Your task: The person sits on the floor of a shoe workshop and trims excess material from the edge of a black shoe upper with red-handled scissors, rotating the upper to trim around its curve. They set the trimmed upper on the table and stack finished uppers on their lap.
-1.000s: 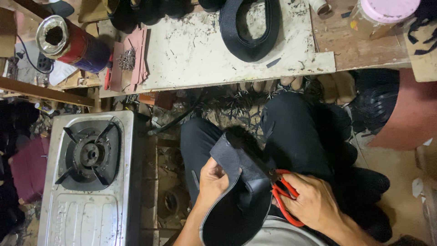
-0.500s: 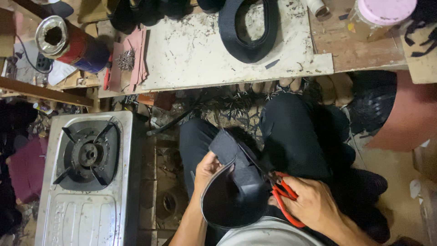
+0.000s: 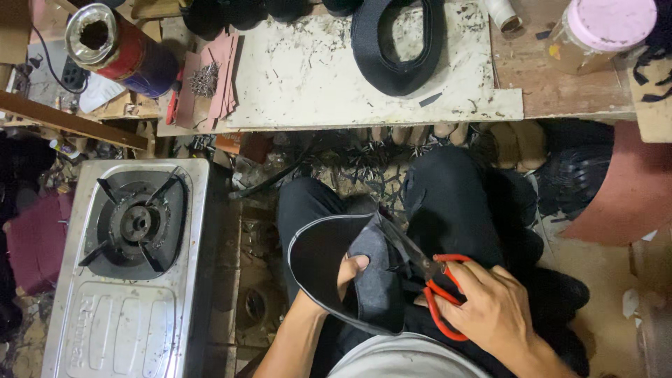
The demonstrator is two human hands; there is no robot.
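Rubber sheet (image 3: pixel 350 276) on my lap has swung round since a moment ago — my left hand (image 3: pixel 348 269) pinches its fold, my right hand (image 3: pixel 490 308) grips red scissors (image 3: pixel 434 280), blades now biting the edge — cutting continues.

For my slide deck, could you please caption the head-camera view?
Seated person's right hand works red-handled scissors into a dark rubber sheet held by the left hand, beside a gas stove.

Red-and-blue labelled can (image 3: pixel 115 49) top left; pink-lidded jar (image 3: pixel 595 31), perhaps plastic, top right.
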